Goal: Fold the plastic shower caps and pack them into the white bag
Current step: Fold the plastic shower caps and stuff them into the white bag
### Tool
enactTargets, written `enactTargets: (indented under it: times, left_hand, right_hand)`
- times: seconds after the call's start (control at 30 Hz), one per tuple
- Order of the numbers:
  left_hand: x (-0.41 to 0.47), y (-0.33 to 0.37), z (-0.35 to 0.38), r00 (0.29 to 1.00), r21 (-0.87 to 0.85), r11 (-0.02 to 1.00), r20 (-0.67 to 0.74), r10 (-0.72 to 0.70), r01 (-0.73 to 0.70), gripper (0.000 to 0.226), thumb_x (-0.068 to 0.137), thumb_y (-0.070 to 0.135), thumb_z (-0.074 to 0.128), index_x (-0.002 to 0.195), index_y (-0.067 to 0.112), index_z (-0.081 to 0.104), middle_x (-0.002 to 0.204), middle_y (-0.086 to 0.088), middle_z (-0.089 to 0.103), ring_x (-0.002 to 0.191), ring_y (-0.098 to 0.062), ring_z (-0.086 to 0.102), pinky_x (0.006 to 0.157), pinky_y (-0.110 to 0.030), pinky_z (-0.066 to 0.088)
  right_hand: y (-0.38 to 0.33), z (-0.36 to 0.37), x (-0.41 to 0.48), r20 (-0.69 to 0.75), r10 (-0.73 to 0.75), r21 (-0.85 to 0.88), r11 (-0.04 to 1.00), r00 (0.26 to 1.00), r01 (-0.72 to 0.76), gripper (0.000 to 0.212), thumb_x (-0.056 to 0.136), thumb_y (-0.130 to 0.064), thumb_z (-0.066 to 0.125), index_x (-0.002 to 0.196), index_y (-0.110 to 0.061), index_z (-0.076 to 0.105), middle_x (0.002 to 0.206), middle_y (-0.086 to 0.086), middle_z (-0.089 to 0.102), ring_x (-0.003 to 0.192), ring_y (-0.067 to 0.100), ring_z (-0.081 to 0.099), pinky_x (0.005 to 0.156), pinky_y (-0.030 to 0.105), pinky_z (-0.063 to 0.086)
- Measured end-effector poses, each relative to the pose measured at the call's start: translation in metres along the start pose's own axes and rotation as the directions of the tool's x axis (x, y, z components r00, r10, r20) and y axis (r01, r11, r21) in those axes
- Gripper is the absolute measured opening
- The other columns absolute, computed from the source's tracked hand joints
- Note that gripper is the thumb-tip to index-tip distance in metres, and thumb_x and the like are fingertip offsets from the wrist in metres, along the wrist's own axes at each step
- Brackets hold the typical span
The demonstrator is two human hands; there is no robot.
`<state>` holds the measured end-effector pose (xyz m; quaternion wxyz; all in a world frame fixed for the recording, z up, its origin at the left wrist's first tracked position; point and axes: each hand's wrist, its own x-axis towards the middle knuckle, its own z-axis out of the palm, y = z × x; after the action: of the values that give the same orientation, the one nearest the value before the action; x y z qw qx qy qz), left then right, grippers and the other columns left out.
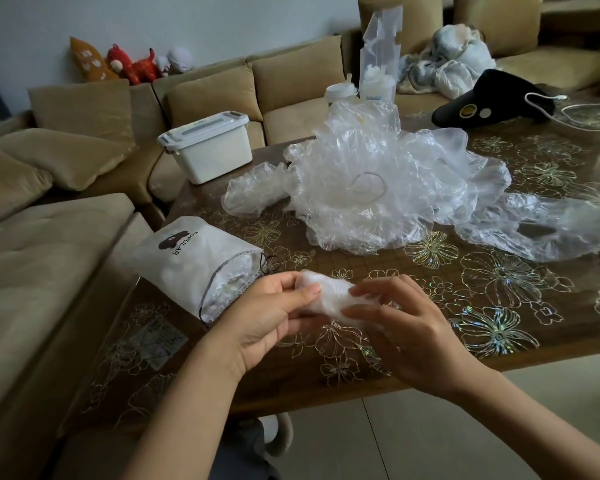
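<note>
While left hand and right hand pinch folded cap, white bag mouth half-hidden.

A brown table, under a clear flower-printed cover, carries a heap of loose shower caps across its middle. A white bag lies near the left edge, a white lidded box at the far left corner, a black cap toward the far right corner

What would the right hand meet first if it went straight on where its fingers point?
Probably the left hand, which grips the other end of the same folded shower cap; the white bag lies beyond it, mouth open. Depth is unclear.
</note>
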<state>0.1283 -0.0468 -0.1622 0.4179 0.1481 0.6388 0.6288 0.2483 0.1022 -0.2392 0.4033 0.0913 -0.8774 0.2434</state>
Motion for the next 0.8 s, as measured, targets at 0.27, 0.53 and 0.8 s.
enactTargets:
  times: [0.27, 0.53, 0.8]
  left_hand:
    - [-0.004, -0.001, -0.008, 0.976, 0.318, 0.936, -0.104, 0.192, -0.151, 0.017, 0.091, 0.007, 0.055, 0.104, 0.015, 0.063, 0.096, -0.005, 0.072, 0.086, -0.011, 0.069, 0.071, -0.021, 0.056]
    - [0.013, 0.0, -0.029, 0.879, 0.651, 0.74, -0.239, 0.413, -0.17, 0.009, 0.088, 0.021, 0.063, 0.097, 0.023, 0.064, 0.103, 0.007, 0.066, 0.098, -0.007, 0.06, 0.075, -0.013, 0.046]
    - [0.007, -0.028, -0.075, 0.861, 0.957, 0.075, -0.287, 0.42, 0.282, 0.048, 0.1, 0.034, 0.034, 0.147, 0.026, 0.026, 0.155, -0.002, -0.025, 0.14, -0.021, -0.026, 0.115, -0.042, -0.009]
  right_hand:
    - [-0.016, 0.006, 0.044, 0.426, 0.604, 0.644, 0.32, 0.673, -0.695, 0.041, 0.078, -0.025, 0.066, 0.118, -0.024, 0.055, 0.114, 0.0, 0.063, 0.097, 0.014, 0.066, 0.082, 0.035, 0.057]
    - [0.001, 0.033, 0.059, 0.47, 0.626, 0.584, 0.308, 0.622, -0.751, 0.011, 0.081, -0.002, 0.068, 0.086, -0.002, 0.059, 0.079, 0.013, 0.063, 0.07, 0.023, 0.061, 0.072, 0.038, 0.054]
    - [-0.005, 0.069, 0.07, 0.444, 0.706, 0.475, 0.336, 0.551, -0.813, 0.025, 0.084, -0.007, 0.066, 0.104, -0.013, 0.053, 0.098, 0.006, 0.06, 0.077, 0.015, 0.062, 0.062, 0.02, 0.053]
